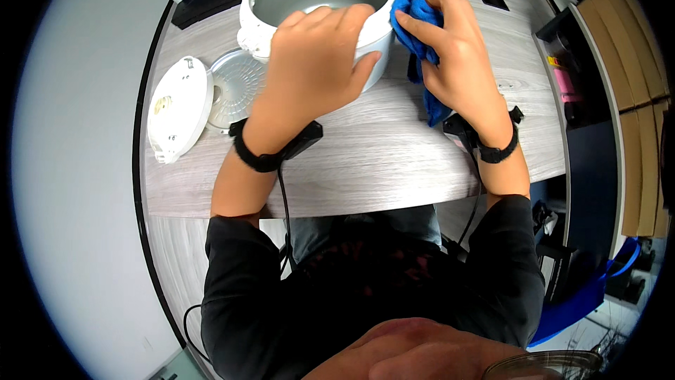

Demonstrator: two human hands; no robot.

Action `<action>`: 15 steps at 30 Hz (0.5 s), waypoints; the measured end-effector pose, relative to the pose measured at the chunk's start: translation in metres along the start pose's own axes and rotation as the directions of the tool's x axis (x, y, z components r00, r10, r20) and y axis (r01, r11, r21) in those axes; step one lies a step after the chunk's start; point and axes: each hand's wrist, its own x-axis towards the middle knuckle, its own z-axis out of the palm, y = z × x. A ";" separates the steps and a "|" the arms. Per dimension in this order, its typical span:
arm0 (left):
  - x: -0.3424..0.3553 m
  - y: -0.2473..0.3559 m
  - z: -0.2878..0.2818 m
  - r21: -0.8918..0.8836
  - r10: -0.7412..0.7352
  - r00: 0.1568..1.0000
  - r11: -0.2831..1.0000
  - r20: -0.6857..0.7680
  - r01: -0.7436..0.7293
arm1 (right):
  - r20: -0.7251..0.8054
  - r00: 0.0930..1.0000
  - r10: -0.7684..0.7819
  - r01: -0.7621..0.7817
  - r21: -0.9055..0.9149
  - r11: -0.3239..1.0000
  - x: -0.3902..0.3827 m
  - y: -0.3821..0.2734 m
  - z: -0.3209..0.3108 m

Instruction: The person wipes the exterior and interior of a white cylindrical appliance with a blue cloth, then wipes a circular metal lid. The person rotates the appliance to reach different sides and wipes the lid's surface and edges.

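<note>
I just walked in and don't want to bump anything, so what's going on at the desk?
Someone at the desk has both bare hands at an open white pot. The left hand is over its near rim, though how firmly it grips is hard to tell. The right hand holds a bunched blue cloth at the pot's right side. A white lid and a round metal plate are off to the left.

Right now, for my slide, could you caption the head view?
Left hand at the near rim of a white pot, right hand holding a blue cloth at its right side.
</note>
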 end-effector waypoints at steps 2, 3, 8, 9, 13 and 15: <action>0.001 0.005 0.005 0.042 -0.015 1.000 0.999 -0.019 0.015 | 0.001 1.000 -0.023 0.023 0.018 1.000 0.001 -0.008 -0.002; 0.001 0.005 0.008 0.043 -0.005 0.999 0.999 -0.040 0.006 | 0.010 0.999 -0.037 0.036 0.028 0.999 0.000 -0.010 -0.003; 0.002 0.006 0.013 0.055 -0.016 0.998 0.998 -0.062 0.020 | 0.021 0.998 -0.065 0.063 0.095 0.993 -0.002 -0.021 -0.002; 0.002 0.005 0.012 0.056 -0.018 0.998 0.998 -0.067 0.022 | 0.031 0.998 -0.062 0.059 0.090 0.994 -0.002 -0.020 -0.002; 0.002 0.001 0.010 0.036 -0.003 0.997 0.999 -0.075 0.006 | 0.060 0.998 -0.007 0.002 0.070 0.998 -0.001 -0.014 -0.007; 0.003 0.000 0.009 0.020 -0.004 0.998 1.000 -0.065 0.006 | 0.057 0.998 0.015 -0.019 0.072 0.997 0.000 -0.008 -0.007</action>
